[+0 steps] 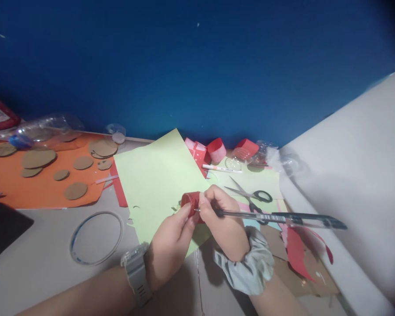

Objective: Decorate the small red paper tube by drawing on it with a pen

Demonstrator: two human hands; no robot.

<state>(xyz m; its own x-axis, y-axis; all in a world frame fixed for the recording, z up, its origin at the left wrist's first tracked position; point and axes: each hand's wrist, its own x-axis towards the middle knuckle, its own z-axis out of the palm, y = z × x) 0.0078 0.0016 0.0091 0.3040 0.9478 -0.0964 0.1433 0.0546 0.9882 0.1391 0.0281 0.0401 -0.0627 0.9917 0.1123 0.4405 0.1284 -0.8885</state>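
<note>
A small red ring or tube (pixel 189 199) is gripped between the thumb and fingers of my left hand (pixel 171 235), which wears a grey watch at the wrist. Between the thumb and fingers of my right hand (pixel 225 219) is a clear-barrelled pen (pixel 270 217), its tip close to the red piece and its cap end pointing right. My right fingers also rest against the red piece. Both hands are over the lower part of a pale green paper sheet (pixel 154 171). Part of the red piece is hidden behind my fingers.
Black scissors (pixel 250 193) lie open to the right, near a white marker (pixel 221 168) and red paper rings (pixel 216 150). Cardboard discs (pixel 75 191) and a plastic bottle (pixel 49 129) lie on orange paper (pixel 95 193). A roll ring (pixel 73 245) and dark phone (pixel 6 228) are nearer.
</note>
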